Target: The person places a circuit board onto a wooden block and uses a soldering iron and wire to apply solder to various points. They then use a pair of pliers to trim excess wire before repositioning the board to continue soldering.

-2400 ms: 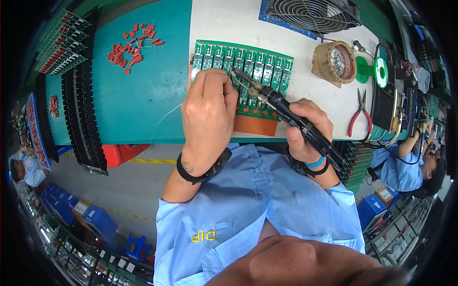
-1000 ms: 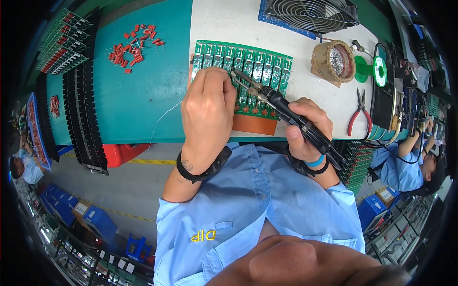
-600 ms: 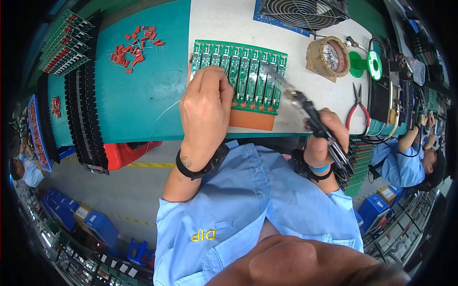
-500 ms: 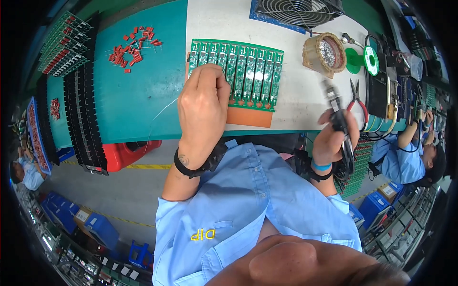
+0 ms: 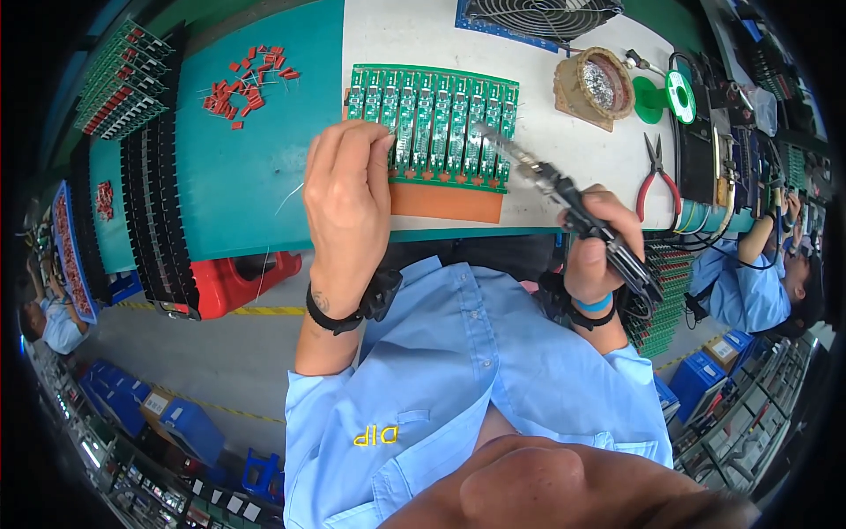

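My right hand (image 5: 604,242) grips a soldering iron (image 5: 564,194), its cable bunched beneath the palm. The iron slants up and left, its slightly blurred tip over the right part of a panel of narrow green circuit boards (image 5: 438,128); whether it touches I cannot tell. At the panel's left side, my left hand (image 5: 348,185) is closed with fingertips pinched over the boards. A thin silvery solder wire (image 5: 289,199) trails from behind this hand toward the table edge; its end at the fingertips is hidden. Under the panel lies an orange-brown plate (image 5: 445,204).
Red components (image 5: 249,84) lie loose on the green mat at left, near black racks (image 5: 157,216). To the right are a round tan pot of silvery scrap (image 5: 608,85), a green wire spool (image 5: 679,97) and red-handled pliers (image 5: 658,181). A fan (image 5: 542,16) stands behind.
My right hand has swung the soldering iron from upright to a leftward slant, bringing its tip over the boards. My left hand has shifted left and slightly nearer me, uncovering more of the panel.
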Available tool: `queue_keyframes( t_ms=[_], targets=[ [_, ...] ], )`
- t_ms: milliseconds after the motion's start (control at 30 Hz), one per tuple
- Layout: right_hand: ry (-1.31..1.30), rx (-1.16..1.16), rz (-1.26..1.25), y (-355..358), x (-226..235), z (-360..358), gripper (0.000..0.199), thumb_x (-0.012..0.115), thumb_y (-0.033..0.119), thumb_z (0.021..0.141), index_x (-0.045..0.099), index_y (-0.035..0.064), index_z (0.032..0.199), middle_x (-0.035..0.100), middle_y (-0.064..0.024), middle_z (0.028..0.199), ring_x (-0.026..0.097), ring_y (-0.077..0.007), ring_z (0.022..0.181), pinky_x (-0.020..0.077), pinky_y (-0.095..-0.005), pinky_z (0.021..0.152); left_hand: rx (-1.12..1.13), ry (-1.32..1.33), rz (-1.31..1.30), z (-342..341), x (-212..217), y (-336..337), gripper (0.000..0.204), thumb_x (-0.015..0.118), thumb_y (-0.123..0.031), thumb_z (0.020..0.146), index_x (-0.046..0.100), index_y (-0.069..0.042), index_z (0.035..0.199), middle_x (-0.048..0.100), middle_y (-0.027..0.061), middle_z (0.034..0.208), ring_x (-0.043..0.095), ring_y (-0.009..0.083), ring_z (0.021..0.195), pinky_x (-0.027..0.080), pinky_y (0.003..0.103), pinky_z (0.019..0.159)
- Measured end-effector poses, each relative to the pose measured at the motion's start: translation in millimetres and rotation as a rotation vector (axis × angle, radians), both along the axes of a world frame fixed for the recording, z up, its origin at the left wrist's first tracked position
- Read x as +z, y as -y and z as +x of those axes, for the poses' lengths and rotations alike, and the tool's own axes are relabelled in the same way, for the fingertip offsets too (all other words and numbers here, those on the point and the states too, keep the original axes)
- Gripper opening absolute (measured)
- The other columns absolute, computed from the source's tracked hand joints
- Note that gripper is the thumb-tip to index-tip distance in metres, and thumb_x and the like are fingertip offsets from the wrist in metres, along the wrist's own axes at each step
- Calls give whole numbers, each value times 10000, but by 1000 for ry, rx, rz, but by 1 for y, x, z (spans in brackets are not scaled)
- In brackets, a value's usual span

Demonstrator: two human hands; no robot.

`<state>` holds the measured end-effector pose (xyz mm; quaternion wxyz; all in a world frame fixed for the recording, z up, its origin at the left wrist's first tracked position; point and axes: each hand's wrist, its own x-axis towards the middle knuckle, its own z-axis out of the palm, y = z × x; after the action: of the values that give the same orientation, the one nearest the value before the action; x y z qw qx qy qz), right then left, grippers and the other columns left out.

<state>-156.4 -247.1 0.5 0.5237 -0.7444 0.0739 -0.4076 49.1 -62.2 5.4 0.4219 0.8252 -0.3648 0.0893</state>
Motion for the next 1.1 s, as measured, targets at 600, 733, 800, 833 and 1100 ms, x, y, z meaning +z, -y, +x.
queue_keyframes(
  t_ms=[600,733,800,833,1100],
  targets=[
    [-246,180,-66,-3,7,51,388,741,244,977,654,-81,1170,669,-166,868,640,-239,752,499,-331,676,-19,14,83,8,-7,11,134,729,45,884,670,-12,990,655,130,936,615,335,849,505,439,753],
    [-207,174,-82,-1,4,56,331,778,181,945,679,-49,1161,691,-147,842,659,-229,723,514,-316,654,-16,23,88,8,-7,12,138,731,43,881,671,-15,991,650,123,941,613,331,856,504,438,759],
    [-185,171,-90,-1,3,57,310,796,150,929,691,-33,1157,702,-137,829,669,-225,707,522,-308,643,-11,28,84,8,-8,12,141,731,43,879,673,-18,993,648,119,946,610,328,858,502,438,762],
    [-180,169,-98,-1,4,58,310,796,150,929,691,-35,1155,704,-138,832,670,-226,708,524,-309,644,-10,28,84,8,-8,12,141,731,43,879,673,-18,993,648,119,946,610,328,858,502,438,762],
    [-189,172,-102,-2,4,56,337,781,186,946,680,-55,1158,707,-156,869,671,-238,730,528,-323,663,-9,-4,97,8,-10,12,155,736,38,868,675,-27,994,643,111,942,597,323,877,486,427,774]
  ],
)
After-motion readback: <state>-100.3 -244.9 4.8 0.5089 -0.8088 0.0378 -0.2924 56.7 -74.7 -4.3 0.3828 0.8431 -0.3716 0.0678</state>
